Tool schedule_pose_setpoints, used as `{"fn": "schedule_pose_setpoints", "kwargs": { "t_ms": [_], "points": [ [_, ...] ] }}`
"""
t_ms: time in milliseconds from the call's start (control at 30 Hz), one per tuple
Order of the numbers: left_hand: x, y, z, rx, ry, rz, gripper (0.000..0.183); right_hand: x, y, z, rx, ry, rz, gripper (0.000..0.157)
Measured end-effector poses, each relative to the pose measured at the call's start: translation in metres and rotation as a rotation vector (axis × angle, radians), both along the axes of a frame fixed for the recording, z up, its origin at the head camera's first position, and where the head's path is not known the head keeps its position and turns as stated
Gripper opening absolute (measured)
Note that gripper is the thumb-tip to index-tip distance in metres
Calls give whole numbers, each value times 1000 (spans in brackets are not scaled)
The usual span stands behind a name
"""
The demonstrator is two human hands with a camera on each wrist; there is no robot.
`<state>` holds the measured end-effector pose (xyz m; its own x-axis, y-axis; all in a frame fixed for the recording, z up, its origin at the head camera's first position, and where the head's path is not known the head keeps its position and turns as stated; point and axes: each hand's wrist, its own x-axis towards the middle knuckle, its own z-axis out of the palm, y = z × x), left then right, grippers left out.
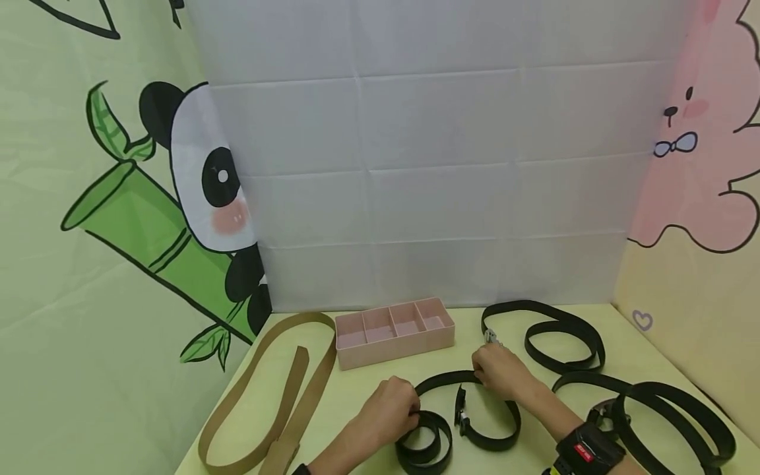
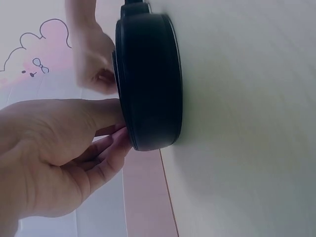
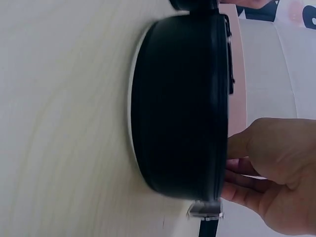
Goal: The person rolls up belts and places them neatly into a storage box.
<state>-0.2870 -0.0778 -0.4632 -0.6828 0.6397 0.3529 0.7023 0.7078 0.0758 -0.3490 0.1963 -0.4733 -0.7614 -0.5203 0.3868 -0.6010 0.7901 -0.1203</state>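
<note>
A black belt (image 1: 446,379) stands on its edge on the table, bent into a loop with one end rolled into a coil (image 1: 417,456). My left hand (image 1: 387,410) pinches it at the left, just above the coil. At the far side of the loop my right hand (image 1: 505,375) grips the same strap between thumb and fingers. The buckle (image 1: 462,420) lies inside the loop. In the left wrist view the strap (image 2: 150,84) hides the left fingertips. The right wrist view has the strap (image 3: 182,108) in front of the right fingertips.
A pink box (image 1: 380,359) with several compartments stands at the back. To its right lies another black belt (image 1: 594,333) with a silver buckle (image 1: 490,336). A third black belt (image 1: 683,389) is coiled at the right. A tan belt (image 1: 237,389) lies looped at the left.
</note>
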Motion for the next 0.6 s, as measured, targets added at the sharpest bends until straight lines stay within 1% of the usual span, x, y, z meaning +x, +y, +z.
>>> {"fn": "schedule_pose_setpoints", "kwargs": {
  "t_ms": [167,267,367,500,600],
  "points": [
    [-5,-3,-1,-5,4,29,38,8,19,4,6,-89,-124,36],
    [-8,-5,-1,-2,9,41,35,13,28,6,41,-119,-195,45],
    [-10,-7,-1,3,12,46,36,19,35,8,73,-104,-217,48],
    [-12,-6,-2,-2,14,48,43,27,42,12,94,-67,-214,52],
    [-12,-6,-1,-8,17,55,46,30,45,14,101,-65,-213,56]
  ]
}}
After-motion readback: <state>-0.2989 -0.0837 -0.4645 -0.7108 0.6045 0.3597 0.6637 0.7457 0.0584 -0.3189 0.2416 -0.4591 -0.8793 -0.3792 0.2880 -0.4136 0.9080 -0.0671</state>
